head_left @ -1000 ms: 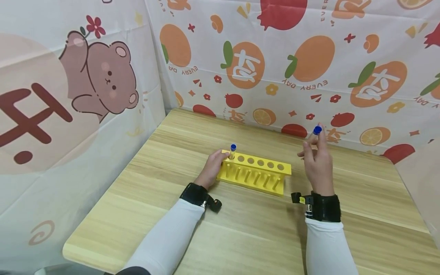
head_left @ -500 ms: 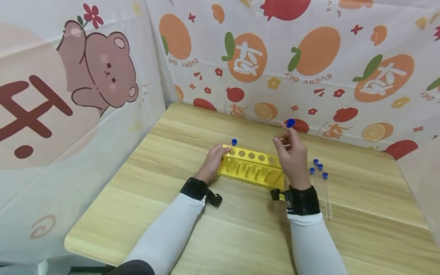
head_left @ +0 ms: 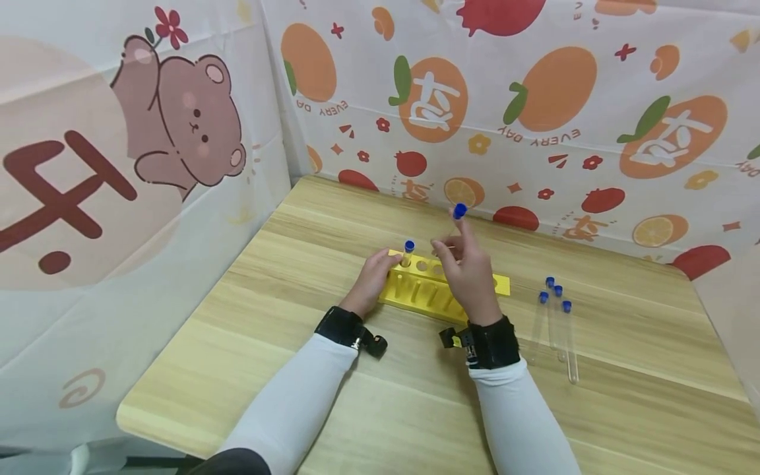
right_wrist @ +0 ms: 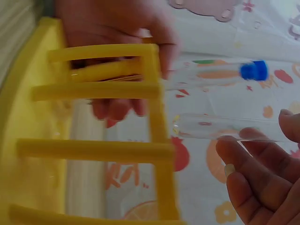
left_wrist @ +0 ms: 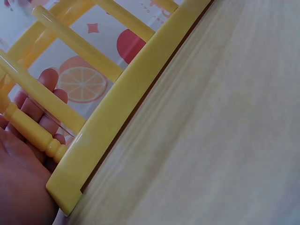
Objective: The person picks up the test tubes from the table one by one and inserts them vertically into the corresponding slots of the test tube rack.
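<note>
A yellow test tube rack stands on the table, with one blue-capped test tube upright in its leftmost hole. My left hand grips the rack's left end; in the left wrist view its fingers reach behind the end post. Over the rack, my right hand holds a second test tube between thumb and fingers. Its blue cap shows above the hand in the head view. In the right wrist view that tube's rounded end points at the rack's top board, close to the standing tube.
Several blue-capped clear test tubes lie together on the wooden table, right of the rack. Behind the table hangs a fruit-print cloth, and a bear-print cloth is on the left.
My right hand has moved left with the test tube, from right of the rack to above it. The tubes lying at the right have come into view. My left hand stays on the rack.
</note>
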`<state>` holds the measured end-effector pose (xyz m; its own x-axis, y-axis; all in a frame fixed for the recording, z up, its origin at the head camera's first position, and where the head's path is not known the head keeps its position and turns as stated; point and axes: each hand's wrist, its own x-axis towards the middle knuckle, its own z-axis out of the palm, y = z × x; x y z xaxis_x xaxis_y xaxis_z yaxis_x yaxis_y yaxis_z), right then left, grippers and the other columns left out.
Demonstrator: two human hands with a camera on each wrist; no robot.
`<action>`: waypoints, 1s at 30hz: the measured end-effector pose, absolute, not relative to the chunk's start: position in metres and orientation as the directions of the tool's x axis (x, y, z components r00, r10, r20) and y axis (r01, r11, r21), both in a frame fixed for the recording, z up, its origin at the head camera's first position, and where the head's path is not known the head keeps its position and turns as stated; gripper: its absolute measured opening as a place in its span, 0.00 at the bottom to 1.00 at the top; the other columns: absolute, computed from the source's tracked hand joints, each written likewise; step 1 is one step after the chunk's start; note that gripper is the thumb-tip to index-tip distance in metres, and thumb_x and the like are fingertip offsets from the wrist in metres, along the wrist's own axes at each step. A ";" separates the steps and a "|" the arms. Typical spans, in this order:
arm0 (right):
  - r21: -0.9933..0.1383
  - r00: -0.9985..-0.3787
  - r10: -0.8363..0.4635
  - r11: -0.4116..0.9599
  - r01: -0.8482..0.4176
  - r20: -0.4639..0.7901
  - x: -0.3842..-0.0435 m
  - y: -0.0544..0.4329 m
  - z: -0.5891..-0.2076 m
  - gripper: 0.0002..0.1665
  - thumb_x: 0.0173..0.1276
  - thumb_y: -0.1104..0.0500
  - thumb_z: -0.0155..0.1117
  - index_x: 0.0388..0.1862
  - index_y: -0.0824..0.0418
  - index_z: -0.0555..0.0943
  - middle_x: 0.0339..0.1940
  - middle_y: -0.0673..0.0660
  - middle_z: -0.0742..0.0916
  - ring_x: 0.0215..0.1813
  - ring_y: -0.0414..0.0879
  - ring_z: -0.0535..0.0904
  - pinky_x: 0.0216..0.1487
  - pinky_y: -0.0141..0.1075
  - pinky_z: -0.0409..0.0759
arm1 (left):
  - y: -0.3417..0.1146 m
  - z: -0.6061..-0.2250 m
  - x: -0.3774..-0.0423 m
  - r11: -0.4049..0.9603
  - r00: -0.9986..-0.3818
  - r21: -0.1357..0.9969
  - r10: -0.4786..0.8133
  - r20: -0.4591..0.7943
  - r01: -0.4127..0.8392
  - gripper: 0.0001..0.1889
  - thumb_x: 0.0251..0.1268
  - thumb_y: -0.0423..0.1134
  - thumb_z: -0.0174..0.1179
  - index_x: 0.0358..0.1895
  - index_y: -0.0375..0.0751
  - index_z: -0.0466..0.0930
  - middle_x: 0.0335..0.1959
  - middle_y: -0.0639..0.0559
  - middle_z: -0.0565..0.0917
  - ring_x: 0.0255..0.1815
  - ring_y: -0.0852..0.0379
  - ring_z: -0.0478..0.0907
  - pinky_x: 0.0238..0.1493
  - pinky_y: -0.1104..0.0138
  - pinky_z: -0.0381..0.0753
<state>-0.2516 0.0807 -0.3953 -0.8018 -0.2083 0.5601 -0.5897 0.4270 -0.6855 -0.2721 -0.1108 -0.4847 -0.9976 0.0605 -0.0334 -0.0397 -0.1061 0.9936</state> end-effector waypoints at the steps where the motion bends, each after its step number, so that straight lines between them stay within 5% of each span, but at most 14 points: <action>1: -0.680 -0.801 -0.222 0.433 -0.592 0.556 -0.252 0.080 -0.397 0.36 0.74 0.53 0.58 0.77 0.48 0.59 0.39 0.58 0.88 0.36 0.51 0.86 0.34 0.34 0.83 | -0.111 -0.484 -0.272 -0.109 -0.998 0.993 0.059 -0.032 -0.038 0.11 0.70 0.45 0.51 0.39 0.41 0.77 0.46 0.49 0.78 0.48 0.56 0.73 0.53 0.64 0.72; 8: -0.668 -0.816 -0.288 0.471 -0.576 0.501 -0.253 0.075 -0.406 0.33 0.75 0.52 0.56 0.76 0.51 0.59 0.40 0.58 0.88 0.35 0.47 0.85 0.37 0.38 0.84 | -0.111 -0.484 -0.272 -0.114 -0.998 0.992 0.051 -0.043 -0.049 0.11 0.70 0.45 0.51 0.39 0.42 0.77 0.42 0.51 0.78 0.41 0.58 0.75 0.42 0.68 0.75; 16: -0.683 -0.842 -0.328 0.492 -0.540 0.429 -0.256 0.073 -0.416 0.22 0.77 0.50 0.52 0.66 0.54 0.66 0.35 0.56 0.88 0.29 0.44 0.78 0.32 0.36 0.78 | -0.112 -0.484 -0.272 -0.119 -0.997 0.991 0.061 -0.055 -0.062 0.12 0.70 0.45 0.51 0.42 0.40 0.78 0.43 0.50 0.80 0.39 0.58 0.76 0.41 0.67 0.77; 30: -0.696 -0.854 -0.315 0.494 -0.521 0.415 -0.255 0.075 -0.420 0.17 0.74 0.44 0.56 0.48 0.56 0.78 0.39 0.53 0.87 0.42 0.47 0.83 0.46 0.44 0.84 | -0.111 -0.481 -0.270 -0.113 -0.997 0.991 0.052 -0.061 -0.066 0.11 0.70 0.45 0.51 0.41 0.41 0.78 0.40 0.51 0.79 0.36 0.59 0.76 0.38 0.68 0.77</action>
